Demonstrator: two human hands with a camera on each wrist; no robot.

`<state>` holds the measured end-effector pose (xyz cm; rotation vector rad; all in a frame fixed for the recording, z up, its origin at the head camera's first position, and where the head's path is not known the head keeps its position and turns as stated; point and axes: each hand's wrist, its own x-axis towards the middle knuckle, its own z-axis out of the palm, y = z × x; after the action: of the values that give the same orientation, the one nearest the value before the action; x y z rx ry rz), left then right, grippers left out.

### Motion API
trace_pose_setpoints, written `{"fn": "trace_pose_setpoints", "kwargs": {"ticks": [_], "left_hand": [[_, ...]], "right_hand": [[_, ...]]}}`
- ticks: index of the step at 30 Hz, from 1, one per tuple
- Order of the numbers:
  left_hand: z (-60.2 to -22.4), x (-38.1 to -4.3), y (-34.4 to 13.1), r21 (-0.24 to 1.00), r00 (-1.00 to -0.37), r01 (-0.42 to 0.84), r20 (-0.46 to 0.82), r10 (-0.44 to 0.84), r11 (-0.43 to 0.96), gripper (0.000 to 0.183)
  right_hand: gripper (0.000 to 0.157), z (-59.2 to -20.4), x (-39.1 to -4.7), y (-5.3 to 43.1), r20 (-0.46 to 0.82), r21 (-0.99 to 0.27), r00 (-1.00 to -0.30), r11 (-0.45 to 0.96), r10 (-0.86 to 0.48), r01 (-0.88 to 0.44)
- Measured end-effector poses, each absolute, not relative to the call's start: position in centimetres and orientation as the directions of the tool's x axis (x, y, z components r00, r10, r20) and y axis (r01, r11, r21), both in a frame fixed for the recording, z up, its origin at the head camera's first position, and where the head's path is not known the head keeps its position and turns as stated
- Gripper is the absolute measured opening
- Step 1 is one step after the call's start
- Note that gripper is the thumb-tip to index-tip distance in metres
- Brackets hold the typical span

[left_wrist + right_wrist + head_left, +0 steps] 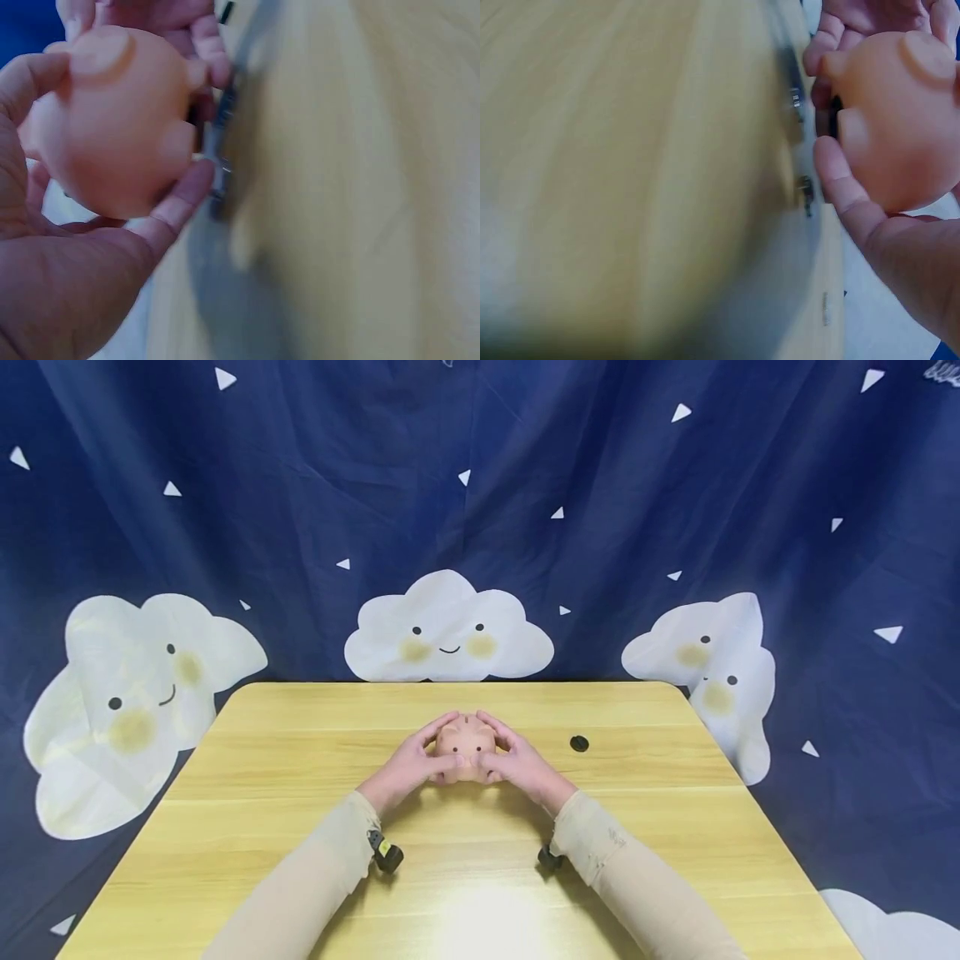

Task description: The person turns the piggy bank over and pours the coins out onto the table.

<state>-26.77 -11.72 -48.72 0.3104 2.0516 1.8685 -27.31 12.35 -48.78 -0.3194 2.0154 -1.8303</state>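
Note:
A pink piggy bank (465,743) faces the head camera, held between both hands near the far side of the table. My left hand (414,766) grips its left side, thumb across the front and fingers around the top and underside. Gripping the opposite side the same way is my right hand (522,767). The wrist views show the pig's round body (900,120) and stubby feet, with fingertips beside them. A dark spot shows on its underside between the feet. To the right on the table lies a small round black cap (580,743).
Small dark shiny pieces (805,195) show on the table beneath the pig in the wrist views, blurred. The light wooden table (300,760) has its far edge just beyond the hands. Behind it hangs a dark blue curtain (375,485) with white clouds.

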Motion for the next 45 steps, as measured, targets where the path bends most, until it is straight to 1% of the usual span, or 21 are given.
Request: {"fn": "trace_pose_setpoints", "kwargs": {"ticks": [1, 3, 7, 9, 11, 14, 16, 20, 24, 34, 45], "left_hand": [[-48.2, -26.9, -11.7, 0.991, -0.916, -0.075, -0.112, 0.386, 0.11, 0.088], [-47.0, -26.9, -11.8, 0.992, -0.919, -0.028, -0.074, 0.388, 0.123, 0.086], [-45.1, -26.1, -11.7, 0.978, -0.92, 0.157, 0.096, 0.381, 0.133, 0.089], [-45.3, -25.9, -11.6, 0.973, -0.919, 0.193, 0.134, 0.37, 0.128, 0.09], [-46.2, -25.9, -11.4, 0.982, -0.923, 0.152, 0.101, 0.372, 0.11, 0.093], [-48.0, -26.4, -11.1, 0.997, -0.93, 0.032, 0.004, 0.367, 0.071, 0.092], [-48.9, -26.6, -11.0, 0.998, -0.933, 0.007, -0.013, 0.359, 0.056, 0.092], [-49.9, -27.0, -10.9, 1.0, -0.937, 0.006, -0.003, 0.348, 0.026, 0.09], [-50.3, -26.9, -11.0, 0.999, -0.935, -0.021, -0.03, 0.354, 0.027, 0.091], [-50.2, -26.8, -11.1, 0.999, -0.929, -0.03, -0.041, 0.367, 0.038, 0.089], [-50.0, -27.0, -11.1, 0.998, -0.928, -0.047, -0.058, 0.367, 0.039, 0.09]], "right_hand": [[0.089, -48.4, -27.4, 12.3, -0.139, -0.989, -0.895, 0.105, -0.423, 0.103], [0.088, -47.4, -27.3, 12.2, -0.088, -0.994, -0.905, 0.089, -0.416, 0.056], [0.091, -46.0, -26.4, 12.2, 0.119, -0.982, -0.907, 0.085, -0.405, -0.167], [0.091, -46.2, -26.3, 12.2, 0.163, -0.97, -0.906, 0.106, -0.391, -0.221], [0.091, -47.0, -26.3, 12.3, 0.126, -0.974, -0.911, 0.126, -0.392, -0.189], [0.088, -48.5, -26.8, 12.5, 0.045, -0.983, -0.921, 0.148, -0.387, -0.111], [0.088, -49.2, -27.1, 12.5, 0.031, -0.986, -0.918, 0.138, -0.394, -0.093], [0.087, -50.0, -27.4, 12.5, 0.039, -0.988, -0.917, 0.122, -0.398, -0.095], [0.087, -50.2, -27.3, 12.5, 0.011, -0.988, -0.914, 0.139, -0.405, -0.073], [0.086, -50.0, -27.2, 12.3, -0.019, -0.991, -0.917, 0.129, -0.398, -0.036], [0.086, -50.0, -27.5, 12.5, -0.023, -0.988, -0.92, 0.151, -0.391, -0.039]]}}
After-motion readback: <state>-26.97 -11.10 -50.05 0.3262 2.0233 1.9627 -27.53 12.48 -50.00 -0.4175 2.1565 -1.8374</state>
